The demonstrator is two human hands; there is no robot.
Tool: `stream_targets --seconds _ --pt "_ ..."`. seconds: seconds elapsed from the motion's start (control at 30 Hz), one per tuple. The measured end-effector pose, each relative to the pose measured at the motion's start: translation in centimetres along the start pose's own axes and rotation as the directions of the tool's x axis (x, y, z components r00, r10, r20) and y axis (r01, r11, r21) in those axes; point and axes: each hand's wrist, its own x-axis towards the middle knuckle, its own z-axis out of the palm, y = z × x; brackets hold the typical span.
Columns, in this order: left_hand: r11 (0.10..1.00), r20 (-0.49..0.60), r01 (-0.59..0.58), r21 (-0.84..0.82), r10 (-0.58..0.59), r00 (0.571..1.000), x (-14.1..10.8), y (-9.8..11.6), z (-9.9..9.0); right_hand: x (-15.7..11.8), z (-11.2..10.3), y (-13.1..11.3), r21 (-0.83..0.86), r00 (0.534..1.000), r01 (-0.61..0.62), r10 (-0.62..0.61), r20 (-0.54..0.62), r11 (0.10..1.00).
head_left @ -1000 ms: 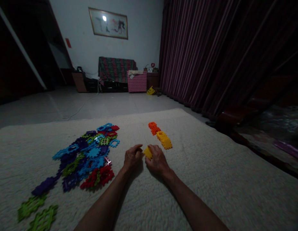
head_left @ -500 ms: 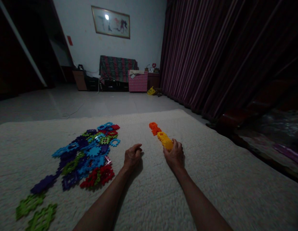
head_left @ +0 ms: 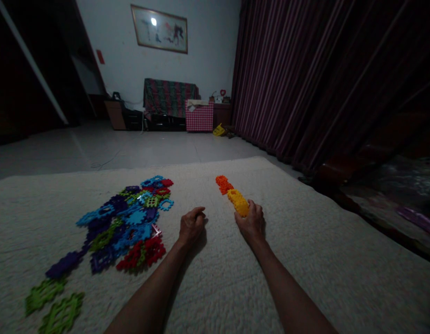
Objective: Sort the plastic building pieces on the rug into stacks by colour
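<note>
On a pale quilted mat, my right hand (head_left: 251,221) has its fingers and thumb around the near end of a row of yellow notched pieces (head_left: 238,202). Orange pieces (head_left: 224,184) lie just beyond the yellow ones, at the far end of the row. My left hand (head_left: 192,225) rests on the mat with its fingers curled; whether anything is inside is hidden. To its left lies a heap of notched plastic pieces, with blue (head_left: 135,217), purple (head_left: 67,264), red (head_left: 154,250) and green (head_left: 64,313) ones.
The quilted mat (head_left: 305,260) spreads over a tiled floor (head_left: 159,150). Purple curtains (head_left: 270,74) hang at the right. Near the back wall stand a low cabinet (head_left: 116,116) and a box with red checked cloth (head_left: 199,117). Plastic-wrapped items lie at the far right.
The view has shifted very slightly. Both hands stay in nearly the same places, and my right hand is still at the yellow pieces.
</note>
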Motion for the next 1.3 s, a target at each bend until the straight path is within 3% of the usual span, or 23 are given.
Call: stream_targets --seconds 0.2,0.33,0.5,0.7,0.93,1.3 --pt "1.0 0.0 0.007 -0.009 -0.007 1.0 -0.1 0.3 -0.1 -0.4 -0.3 -0.2 0.024 1.0 0.003 -0.003 -0.003 1.0" --pt "0.999 0.002 0.013 -0.032 -0.013 1.0 -0.1 0.1 -0.1 -0.4 -0.4 -0.2 0.109 0.994 0.053 -0.042 -0.096 0.993" --pt "1.0 0.002 0.023 0.002 -0.023 1.0 -0.3 0.5 -0.2 -0.9 -1.1 -1.3 0.325 0.954 0.294 -0.254 -0.16 0.899" --pt "0.998 0.009 0.048 0.048 -0.049 0.999 -0.5 1.4 -0.3 -2.1 -0.8 -2.6 0.494 0.871 0.44 -0.49 -0.033 0.75" --pt "0.997 0.016 0.053 0.058 -0.054 0.998 -0.5 2.1 -0.3 -2.0 0.3 -2.3 0.523 0.814 0.496 -0.581 -0.002 0.693" --pt "0.995 0.015 0.097 0.01 -0.097 0.995 -0.6 2.5 -0.3 -1.9 1.2 -2.3 0.446 0.794 0.537 -0.608 0.019 0.716"
